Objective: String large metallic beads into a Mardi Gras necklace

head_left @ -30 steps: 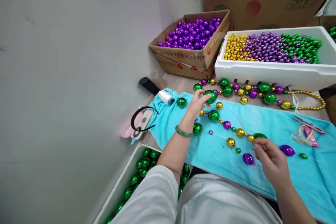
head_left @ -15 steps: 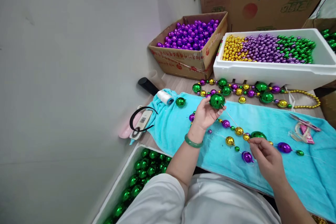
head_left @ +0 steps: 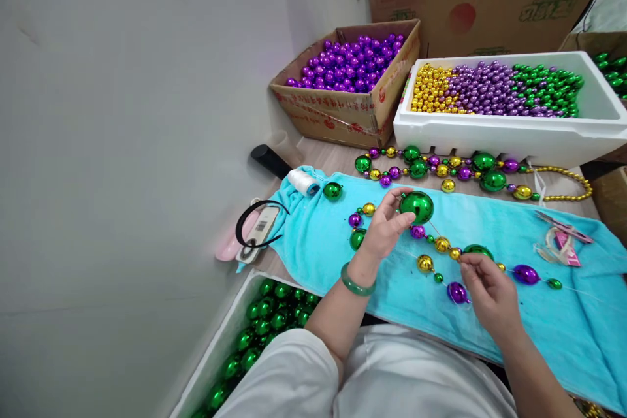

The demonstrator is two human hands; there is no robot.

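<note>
My left hand (head_left: 386,225) grips a large shiny green bead (head_left: 417,208) between thumb and fingers, just above the turquoise towel (head_left: 313,241). A thin thread runs from this bead down to the right, towards my right hand (head_left: 490,290). The right fingertips are pinched beside a small gold bead (head_left: 455,253); what exactly they hold is too small to make out. Around the hands lie strung beads: a purple bead (head_left: 457,292), a gold bead (head_left: 425,264) and another large green bead (head_left: 477,251) partly behind the right hand. A green bangle (head_left: 357,279) circles my left wrist.
Behind the towel lies a finished-looking bead necklace (head_left: 492,180). A carton of purple beads (head_left: 326,114) and a white foam box (head_left: 509,130) stand at the back. Scissors (head_left: 563,227) lie right; a thread spool (head_left: 302,181) and black headband (head_left: 240,222) left. Green beads fill a foam box (head_left: 215,343) front left.
My left hand has moved slightly right and down with the green bead, nearer the right hand, and its thumb now covers part of the bead. My right hand stays pinched in much the same place.
</note>
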